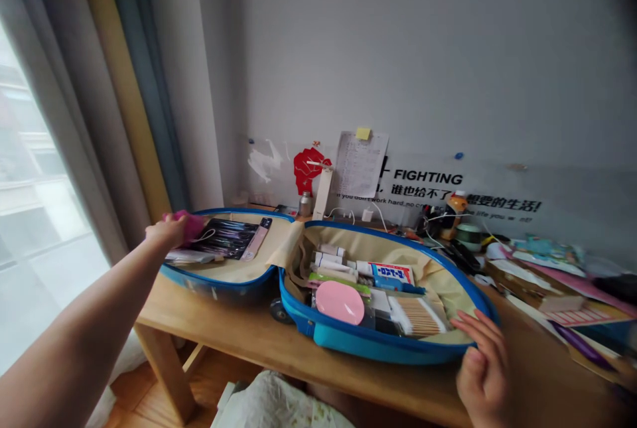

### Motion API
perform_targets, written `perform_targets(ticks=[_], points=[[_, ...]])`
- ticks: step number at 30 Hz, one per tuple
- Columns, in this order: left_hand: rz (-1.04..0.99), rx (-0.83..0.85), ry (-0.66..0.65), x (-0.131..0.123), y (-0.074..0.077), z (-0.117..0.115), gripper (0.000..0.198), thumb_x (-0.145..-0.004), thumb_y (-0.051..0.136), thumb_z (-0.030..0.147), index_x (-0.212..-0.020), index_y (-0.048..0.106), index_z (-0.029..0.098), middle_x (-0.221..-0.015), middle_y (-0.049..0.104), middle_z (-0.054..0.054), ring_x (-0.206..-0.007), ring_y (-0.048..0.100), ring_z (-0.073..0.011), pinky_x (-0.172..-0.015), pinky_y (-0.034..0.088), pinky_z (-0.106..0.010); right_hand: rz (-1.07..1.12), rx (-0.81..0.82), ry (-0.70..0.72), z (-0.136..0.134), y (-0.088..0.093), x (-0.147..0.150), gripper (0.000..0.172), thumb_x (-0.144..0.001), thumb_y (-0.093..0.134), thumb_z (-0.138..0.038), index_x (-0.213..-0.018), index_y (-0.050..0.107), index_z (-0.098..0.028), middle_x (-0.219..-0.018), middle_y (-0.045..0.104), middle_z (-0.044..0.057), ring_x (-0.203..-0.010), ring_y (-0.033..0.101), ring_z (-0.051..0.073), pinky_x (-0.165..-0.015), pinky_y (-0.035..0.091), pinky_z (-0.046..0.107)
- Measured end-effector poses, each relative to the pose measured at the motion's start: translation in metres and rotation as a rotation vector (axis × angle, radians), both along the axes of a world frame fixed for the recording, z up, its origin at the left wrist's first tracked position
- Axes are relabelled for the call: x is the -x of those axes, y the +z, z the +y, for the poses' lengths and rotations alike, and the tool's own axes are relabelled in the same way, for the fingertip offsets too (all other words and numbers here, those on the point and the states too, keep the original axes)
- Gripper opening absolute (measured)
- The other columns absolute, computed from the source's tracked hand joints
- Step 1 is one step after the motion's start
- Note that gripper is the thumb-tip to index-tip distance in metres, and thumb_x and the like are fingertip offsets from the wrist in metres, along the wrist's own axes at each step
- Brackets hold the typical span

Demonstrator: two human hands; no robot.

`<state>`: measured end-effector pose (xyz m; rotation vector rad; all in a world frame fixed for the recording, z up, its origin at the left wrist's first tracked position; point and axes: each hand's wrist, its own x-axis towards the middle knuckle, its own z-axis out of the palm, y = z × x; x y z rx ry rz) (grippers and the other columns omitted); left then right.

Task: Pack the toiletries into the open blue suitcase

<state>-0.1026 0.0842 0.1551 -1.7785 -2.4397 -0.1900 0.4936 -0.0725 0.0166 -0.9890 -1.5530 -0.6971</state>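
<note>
A blue suitcase (307,323) lies open on the wooden desk, its two halves side by side. At the far end of the left half, my left hand (168,231) is closed on a magenta cloth-like item (192,225); a thin white loop shows beside it. Next to it lies a dark flat pack with a pink edge (233,238). My right hand (482,358) rests on the right half's rim, fingers stretched out. In that half are a pink oval case (340,302), a toothpaste box (393,273), white tubes (334,263) and a pack of cotton swabs (419,316).
Papers and a purple pen-like object (582,346) clutter the desk's right side. Along the wall stand a small metallic bottle (305,204), an upright white device (323,194) and an orange-topped bottle (455,209). Curtains (107,83) hang beside the window at left.
</note>
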Motion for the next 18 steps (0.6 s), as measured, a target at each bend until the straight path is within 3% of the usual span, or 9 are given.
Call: perform_targets(ticks=[2, 4, 7, 10, 14, 18], points=[[0.023, 0.017, 0.048, 0.000, -0.002, 0.000, 0.043, -0.095, 0.053, 0.039, -0.131, 0.053, 0.016, -0.127, 0.060, -0.015, -0.108, 0.062, -0.0269, -0.089, 0.049, -0.042, -0.004, 0.022, -0.012, -0.001, 0.001, 0.000, 0.037, -0.102, 0.032, -0.038, -0.108, 0.063, -0.018, -0.107, 0.066, 0.015, -0.122, 0.057, 0.031, -0.097, 0.046, 0.053], [0.041, 0.010, 0.075, -0.004, -0.001, 0.000, 0.035, -0.098, 0.046, 0.034, -0.128, 0.054, 0.018, -0.127, 0.060, -0.012, -0.111, 0.060, -0.0253, -0.089, 0.048, -0.038, -0.005, 0.037, -0.019, -0.002, 0.001, 0.000, 0.036, -0.102, 0.032, -0.037, -0.109, 0.062, -0.018, -0.108, 0.066, 0.015, -0.122, 0.057, 0.031, -0.097, 0.046, 0.053], [0.043, -0.040, 0.067, -0.014, 0.006, -0.002, 0.039, -0.095, 0.049, 0.031, -0.130, 0.049, 0.016, -0.131, 0.056, -0.015, -0.117, 0.058, -0.0304, -0.089, 0.047, -0.035, 0.005, 0.034, -0.014, -0.003, 0.001, 0.000, 0.036, -0.102, 0.032, -0.037, -0.109, 0.062, -0.018, -0.109, 0.066, 0.015, -0.122, 0.057, 0.031, -0.097, 0.046, 0.053], [0.014, -0.136, -0.001, -0.037, 0.022, -0.001, 0.051, -0.093, 0.052, 0.038, -0.135, 0.043, 0.012, -0.136, 0.050, -0.020, -0.120, 0.056, -0.0351, -0.089, 0.049, -0.038, 0.016, 0.034, -0.010, -0.002, 0.000, 0.000, 0.037, -0.102, 0.032, -0.037, -0.109, 0.062, -0.018, -0.109, 0.066, 0.015, -0.121, 0.057, 0.031, -0.097, 0.046, 0.053], [-0.055, -0.254, -0.182, -0.100, 0.048, 0.011, 0.047, -0.095, 0.048, 0.033, -0.137, 0.042, 0.014, -0.141, 0.044, -0.019, -0.120, 0.059, -0.0311, -0.094, 0.050, -0.038, 0.021, 0.028, 0.002, -0.001, 0.000, 0.000, 0.036, -0.102, 0.033, -0.038, -0.107, 0.063, -0.018, -0.108, 0.065, 0.015, -0.118, 0.058, 0.031, -0.097, 0.046, 0.054], [-0.129, -0.258, -0.488, -0.198, 0.056, 0.014, 0.054, -0.088, 0.061, 0.030, -0.137, 0.043, 0.017, -0.139, 0.046, -0.015, -0.115, 0.063, -0.0252, -0.097, 0.050, -0.032, 0.046, 0.044, 0.010, -0.002, -0.001, 0.001, 0.034, -0.102, 0.034, -0.038, -0.106, 0.063, -0.018, -0.108, 0.066, 0.015, -0.118, 0.058, 0.030, -0.097, 0.046, 0.054]])
